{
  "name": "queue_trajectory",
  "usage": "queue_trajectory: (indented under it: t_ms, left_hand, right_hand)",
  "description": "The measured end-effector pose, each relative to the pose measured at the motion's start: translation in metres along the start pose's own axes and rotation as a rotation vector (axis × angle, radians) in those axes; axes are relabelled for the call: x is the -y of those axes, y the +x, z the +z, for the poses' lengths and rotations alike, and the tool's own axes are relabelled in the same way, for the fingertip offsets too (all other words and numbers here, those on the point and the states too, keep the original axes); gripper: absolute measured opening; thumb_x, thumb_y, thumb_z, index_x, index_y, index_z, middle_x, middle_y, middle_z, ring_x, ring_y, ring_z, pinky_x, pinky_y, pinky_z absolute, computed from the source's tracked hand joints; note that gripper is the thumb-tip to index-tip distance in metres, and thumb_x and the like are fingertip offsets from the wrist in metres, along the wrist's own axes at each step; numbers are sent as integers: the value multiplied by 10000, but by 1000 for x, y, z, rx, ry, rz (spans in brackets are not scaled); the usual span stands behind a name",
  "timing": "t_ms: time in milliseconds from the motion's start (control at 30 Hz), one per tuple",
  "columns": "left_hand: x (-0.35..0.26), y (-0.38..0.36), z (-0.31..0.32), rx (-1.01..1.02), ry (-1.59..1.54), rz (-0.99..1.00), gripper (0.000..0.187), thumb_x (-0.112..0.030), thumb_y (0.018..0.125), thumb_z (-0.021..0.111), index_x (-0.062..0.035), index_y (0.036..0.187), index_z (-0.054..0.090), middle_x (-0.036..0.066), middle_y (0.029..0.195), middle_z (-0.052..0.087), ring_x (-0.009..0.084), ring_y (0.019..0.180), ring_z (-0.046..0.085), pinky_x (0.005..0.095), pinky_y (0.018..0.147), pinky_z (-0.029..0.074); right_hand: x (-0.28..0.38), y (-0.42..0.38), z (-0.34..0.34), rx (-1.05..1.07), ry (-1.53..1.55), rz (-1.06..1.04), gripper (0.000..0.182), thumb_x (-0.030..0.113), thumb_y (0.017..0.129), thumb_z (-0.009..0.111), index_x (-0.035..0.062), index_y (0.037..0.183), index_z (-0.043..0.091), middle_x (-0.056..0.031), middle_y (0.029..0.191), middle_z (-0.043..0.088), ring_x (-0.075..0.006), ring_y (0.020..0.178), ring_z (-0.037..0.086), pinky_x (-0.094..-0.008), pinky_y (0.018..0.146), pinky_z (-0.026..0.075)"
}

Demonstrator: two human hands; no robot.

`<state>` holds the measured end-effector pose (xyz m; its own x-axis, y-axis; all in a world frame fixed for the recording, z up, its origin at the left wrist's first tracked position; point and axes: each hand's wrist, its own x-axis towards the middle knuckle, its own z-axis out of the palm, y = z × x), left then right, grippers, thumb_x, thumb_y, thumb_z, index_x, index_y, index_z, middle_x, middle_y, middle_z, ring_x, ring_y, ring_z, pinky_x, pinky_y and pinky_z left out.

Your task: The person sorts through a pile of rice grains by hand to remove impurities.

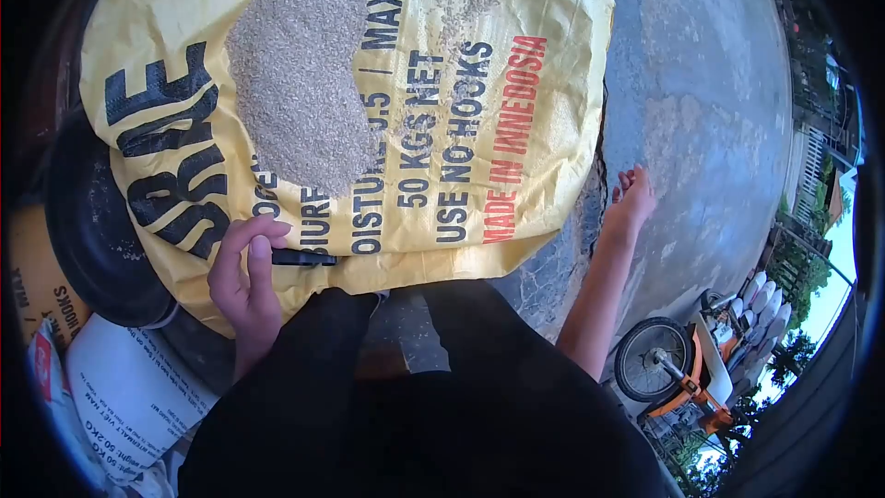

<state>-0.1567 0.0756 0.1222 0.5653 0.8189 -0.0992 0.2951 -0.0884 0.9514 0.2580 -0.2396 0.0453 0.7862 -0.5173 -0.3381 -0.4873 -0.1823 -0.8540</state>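
A yellow woven sack with black and red print lies spread out in front of me. On it rests a heap of pale granular material, with a thin scatter of grains farther right. My left hand is at the sack's near left edge, fingers curled and closed on a small dark object that sticks out to the right; its full shape is hidden. Off the sack's right side, above the grey ground, my right hand has loosely bent fingers slightly apart, with nothing visible in them.
A round black container stands at the left, beside white printed sacks and an orange-yellow sack. Cracked concrete extends to the right. An orange motorbike is at the lower right, near a white fence.
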Motion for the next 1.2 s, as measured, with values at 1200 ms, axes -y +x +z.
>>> queue_trajectory:
  t_ms: [1200]
  left_hand:
    - [18, 4, 3, 22, 144, -51, 225, -69, 1019, 565, 27, 1195, 665, 129, 1035, 709, 229, 959, 650, 345, 884, 511]
  right_hand:
    - [106, -173, -18, 856, -132, -364, 553, 99, 920, 709, -55, 1406, 497, -164, 1280, 646, -232, 1153, 640, -351, 1024, 486]
